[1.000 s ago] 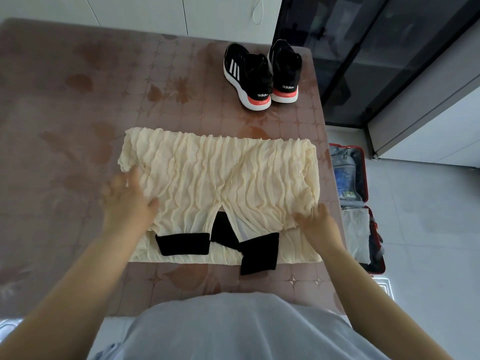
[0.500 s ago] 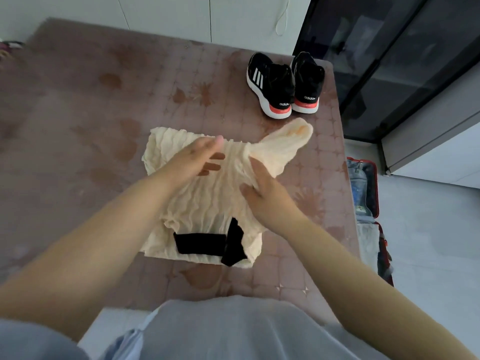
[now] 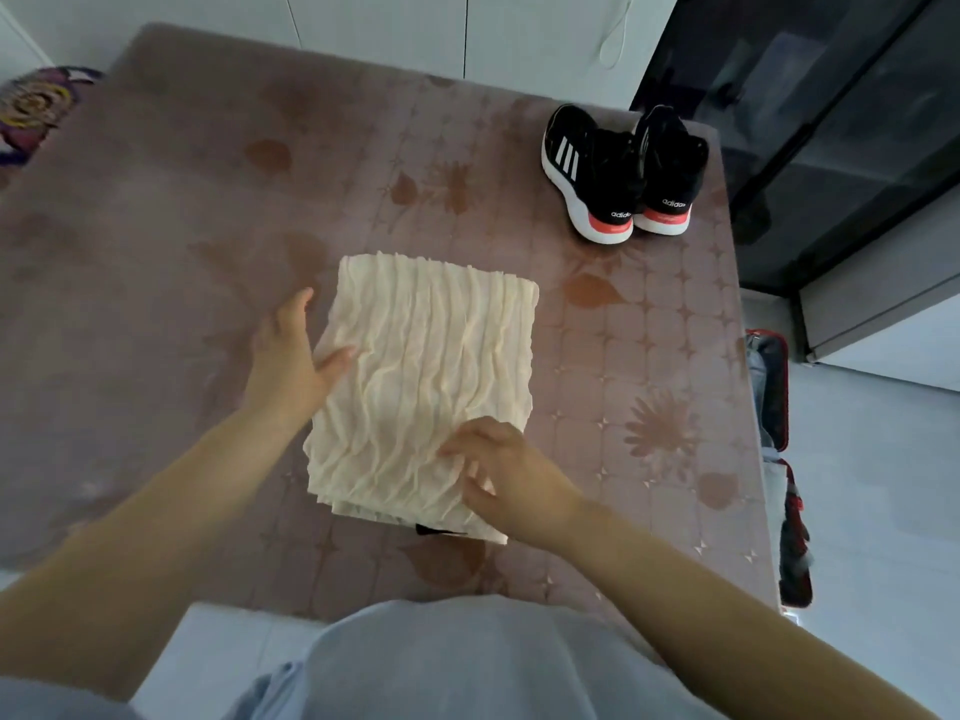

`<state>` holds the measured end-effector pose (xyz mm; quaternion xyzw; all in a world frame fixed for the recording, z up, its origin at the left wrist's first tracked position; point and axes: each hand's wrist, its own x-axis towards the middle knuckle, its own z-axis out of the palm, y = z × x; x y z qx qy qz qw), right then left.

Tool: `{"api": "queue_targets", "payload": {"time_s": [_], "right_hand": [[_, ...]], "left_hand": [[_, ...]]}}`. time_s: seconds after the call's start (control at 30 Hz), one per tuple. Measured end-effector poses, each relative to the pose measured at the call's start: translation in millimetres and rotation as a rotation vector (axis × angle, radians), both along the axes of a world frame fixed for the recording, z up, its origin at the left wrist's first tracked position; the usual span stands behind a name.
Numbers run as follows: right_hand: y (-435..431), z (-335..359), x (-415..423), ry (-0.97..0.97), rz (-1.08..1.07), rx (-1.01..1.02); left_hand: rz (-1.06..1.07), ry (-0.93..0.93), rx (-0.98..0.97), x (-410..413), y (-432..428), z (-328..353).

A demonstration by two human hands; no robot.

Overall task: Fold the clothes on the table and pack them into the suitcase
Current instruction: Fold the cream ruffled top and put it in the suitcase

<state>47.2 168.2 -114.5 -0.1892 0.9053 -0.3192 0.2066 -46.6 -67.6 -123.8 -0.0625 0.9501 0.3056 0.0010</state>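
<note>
One cream garment [image 3: 426,376], spread wide a second ago, now lies folded into a compact rectangle near the near edge of the table [image 3: 156,226], about mid-width. The left hand [image 3: 291,366] lies flat against its left side, fingers straight, gripping nothing. The right hand [image 3: 509,475] rests bent-fingered on the near right corner; whether it pinches the cloth cannot be told. Folding appears complete. The probable next stage is transfer to the suitcase [image 3: 776,407], on the floor beyond the right edge.
</note>
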Motion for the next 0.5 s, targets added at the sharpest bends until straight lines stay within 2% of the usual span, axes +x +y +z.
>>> {"api": "queue_targets", "payload": {"time_s": [0.07,0.1,0.17,0.2,0.3,0.33,0.4,0.5], "right_hand": [[31,-14,7,0.078,0.036,0.112],[44,-19,9,0.085,0.104,0.183],[60,-29,11,0.066,0.276,0.359],[63,-33,12,0.087,0.336,0.432],[53,-44,16,0.293,0.384,0.541],[48,-47,15,0.369,0.383,0.512],[39,-47,7,0.484,0.42,0.397],[32,-44,-4,0.639,0.438,0.305]], "left_hand": [[-0.334,0.268,-0.168,21,-1,0],[-0.538,0.34,-0.214,28,-5,-3],[-0.845,0.321,-0.29,41,-15,-17],[-0.915,0.244,-0.352,46,-21,-27],[-0.983,-0.013,-0.494,61,-34,-50],[-0.998,-0.06,-0.516,65,-38,-55],[-1.002,-0.089,-0.534,65,-42,-59],[-0.907,-0.026,-0.515,63,-42,-54]]}}
